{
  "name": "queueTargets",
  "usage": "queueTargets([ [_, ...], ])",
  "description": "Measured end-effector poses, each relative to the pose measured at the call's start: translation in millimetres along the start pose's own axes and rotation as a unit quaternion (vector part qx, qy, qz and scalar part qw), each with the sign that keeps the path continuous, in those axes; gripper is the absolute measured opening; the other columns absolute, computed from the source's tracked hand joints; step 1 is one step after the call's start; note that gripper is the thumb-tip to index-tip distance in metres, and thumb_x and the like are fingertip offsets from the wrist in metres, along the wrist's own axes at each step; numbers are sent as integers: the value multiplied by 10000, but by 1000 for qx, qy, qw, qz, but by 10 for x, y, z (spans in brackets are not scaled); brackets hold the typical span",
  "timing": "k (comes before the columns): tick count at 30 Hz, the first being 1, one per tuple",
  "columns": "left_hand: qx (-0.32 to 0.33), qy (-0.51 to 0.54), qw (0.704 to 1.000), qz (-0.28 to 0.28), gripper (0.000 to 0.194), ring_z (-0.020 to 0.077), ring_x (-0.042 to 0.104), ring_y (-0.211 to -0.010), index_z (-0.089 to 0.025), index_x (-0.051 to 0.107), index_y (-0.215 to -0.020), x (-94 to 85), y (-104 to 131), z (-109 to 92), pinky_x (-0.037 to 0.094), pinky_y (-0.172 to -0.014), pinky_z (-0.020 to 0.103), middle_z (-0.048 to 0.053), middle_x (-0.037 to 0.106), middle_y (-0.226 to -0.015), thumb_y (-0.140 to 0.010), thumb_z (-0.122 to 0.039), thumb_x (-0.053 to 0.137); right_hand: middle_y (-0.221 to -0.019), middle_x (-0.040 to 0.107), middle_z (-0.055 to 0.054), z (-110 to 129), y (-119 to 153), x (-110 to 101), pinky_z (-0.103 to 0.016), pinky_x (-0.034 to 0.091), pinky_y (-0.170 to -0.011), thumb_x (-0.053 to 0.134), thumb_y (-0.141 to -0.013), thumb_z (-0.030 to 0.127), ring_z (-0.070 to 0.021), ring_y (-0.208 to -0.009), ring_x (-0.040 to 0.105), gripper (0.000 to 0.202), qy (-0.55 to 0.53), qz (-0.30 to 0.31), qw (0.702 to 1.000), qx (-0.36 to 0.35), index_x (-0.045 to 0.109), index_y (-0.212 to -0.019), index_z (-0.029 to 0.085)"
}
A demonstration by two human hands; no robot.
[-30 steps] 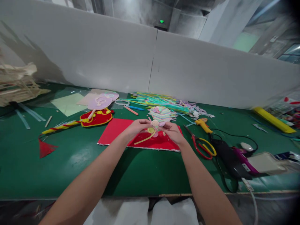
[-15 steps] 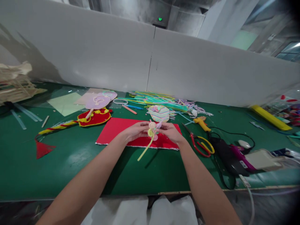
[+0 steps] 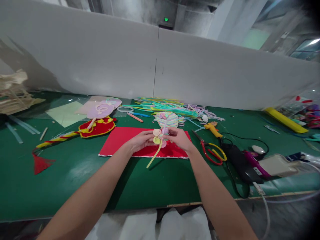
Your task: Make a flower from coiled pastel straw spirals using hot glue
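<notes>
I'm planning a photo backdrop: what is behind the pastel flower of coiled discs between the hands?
The flat red rectangular board shows around the flower, with the round pastel-striped disc farther back. Whatever the flower itself covers cannot be seen.

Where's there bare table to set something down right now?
Between the left forearm and right forearm, on the green table nearer than the red board; and left of the left forearm, nearer than the red tassel. It's crowded beyond the board, around the colored strips, and right of the board: scissors, glue gun, black object.
</notes>
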State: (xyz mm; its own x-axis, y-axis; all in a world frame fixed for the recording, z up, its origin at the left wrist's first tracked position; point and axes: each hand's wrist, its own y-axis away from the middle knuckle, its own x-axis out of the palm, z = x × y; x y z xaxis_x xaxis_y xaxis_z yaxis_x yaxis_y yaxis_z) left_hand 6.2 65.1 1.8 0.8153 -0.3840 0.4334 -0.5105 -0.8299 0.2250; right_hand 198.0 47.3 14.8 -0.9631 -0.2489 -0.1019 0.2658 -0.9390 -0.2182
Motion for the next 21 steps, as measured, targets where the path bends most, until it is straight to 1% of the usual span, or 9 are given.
queueTargets([
  [4, 42, 23, 999, -26, 197, 152, 651, -768, -125, 674, -852, 1, -42, 31, 528, -701, 223, 80, 700, -876, -665, -166, 720, -976, 660, -34, -2, -31, 22, -321, 453, -820, 747, -599, 297, -179, -911, 589, 527, 28, -45, 998, -19, 593, -1100, 246],
  [6, 72, 39, 996, -40, 223, 136, 645, -774, -139, 676, -856, 31, -64, 50, 515, -714, 206, 56, 698, -873, -646, -179, 737, -972, 654, -39, -30, -52, 51, -306, 455, -797, 747, -597, 312, -175, -904, 587, 546, 26, -75, 996, -29, 577, -1110, 236],
  [9, 120, 62, 989, -65, 256, 113, 635, -779, -154, 673, -851, 95, -96, 73, 492, -735, 187, 20, 693, -860, -614, -203, 758, -915, 659, -48, -100, -83, 110, -305, 465, -757, 728, -605, 363, -179, -845, 597, 418, 7, -113, 993, -29, 620, -967, 186],
  [11, 145, 75, 983, -79, 268, 105, 630, -783, -161, 671, -831, 134, -110, 84, 479, -748, 185, 4, 690, -845, -590, -220, 771, -862, 661, -40, -138, -96, 147, -312, 466, -753, 699, -631, 393, -181, -813, 596, 337, 1, -124, 992, -30, 633, -876, 171],
  [13, 159, 83, 980, -89, 282, 103, 628, -775, -162, 669, -817, 157, -120, 93, 473, -750, 188, -2, 689, -830, -567, -228, 782, -840, 657, -30, -149, -97, 171, -313, 460, -761, 673, -657, 403, -179, -809, 589, 293, -2, -131, 991, -39, 636, -831, 170],
  [17, 152, 76, 981, -90, 316, 121, 632, -742, -139, 671, -816, 146, -127, 105, 480, -724, 215, 31, 692, -808, -542, -238, 792, -799, 642, -22, -99, -71, 169, -308, 459, -738, 654, -675, 407, -178, -783, 579, 262, 2, -125, 991, -52, 646, -783, 169],
  [21, 142, 45, 986, -81, 333, 128, 625, -738, -163, 662, -832, 112, -100, 88, 490, -682, 227, 26, 683, -818, -548, -283, 787, -790, 626, -24, -54, -50, 131, -307, 458, -721, 670, -661, 392, -182, -776, 576, 236, 21, -113, 991, -64, 656, -742, 170],
])
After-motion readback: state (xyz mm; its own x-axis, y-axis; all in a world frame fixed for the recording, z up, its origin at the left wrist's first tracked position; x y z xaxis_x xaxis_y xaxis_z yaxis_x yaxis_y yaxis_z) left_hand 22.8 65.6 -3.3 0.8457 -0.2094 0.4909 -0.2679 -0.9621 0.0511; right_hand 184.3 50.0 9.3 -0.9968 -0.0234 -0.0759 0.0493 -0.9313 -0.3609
